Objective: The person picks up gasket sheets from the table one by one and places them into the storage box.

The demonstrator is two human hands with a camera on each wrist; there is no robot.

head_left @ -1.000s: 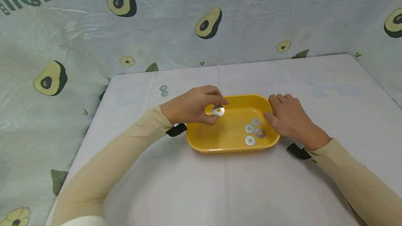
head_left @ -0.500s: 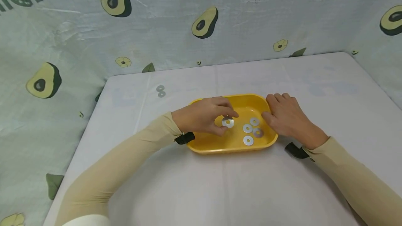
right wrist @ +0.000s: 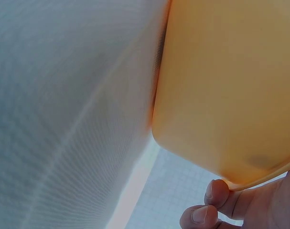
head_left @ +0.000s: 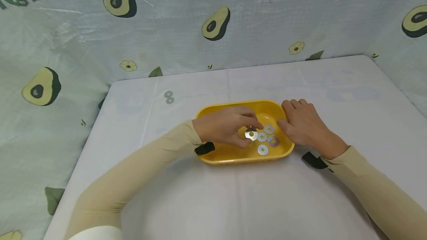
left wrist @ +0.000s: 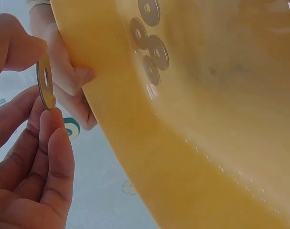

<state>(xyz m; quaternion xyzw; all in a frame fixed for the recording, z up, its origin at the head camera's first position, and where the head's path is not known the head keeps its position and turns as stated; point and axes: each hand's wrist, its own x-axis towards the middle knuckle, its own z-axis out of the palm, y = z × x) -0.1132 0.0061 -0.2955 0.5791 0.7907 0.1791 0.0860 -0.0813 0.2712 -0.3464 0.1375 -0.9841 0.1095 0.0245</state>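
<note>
Between thumb and fingers, my left hand point(head_left: 230, 126) pinches a metal washer point(head_left: 251, 134) over the yellow tray point(head_left: 227, 156). The left wrist view shows that washer point(left wrist: 45, 82) nearly edge-on, held at its rim by the fingertips. Several loose washers point(head_left: 263, 149) lie flat on the tray floor toward its right end, just right of the held one. At that end my right hand point(head_left: 305, 127) grips the tray rim, thumb on the inner side. In the right wrist view, fingers point(right wrist: 216, 193) curl at the rim below the tray's outer wall point(right wrist: 221, 95).
The tray stands on a white-covered table point(head_left: 233, 203). Two grey washers point(head_left: 169, 97) lie at the table's back left. Behind the table hangs a cloth point(head_left: 166, 29) printed with avocados and flowers.
My left hand has carried the washer rightward and toward me across the tray, closer to the loose washers. The right hand keeps its hold on the rim. The head view has shifted slightly.
</note>
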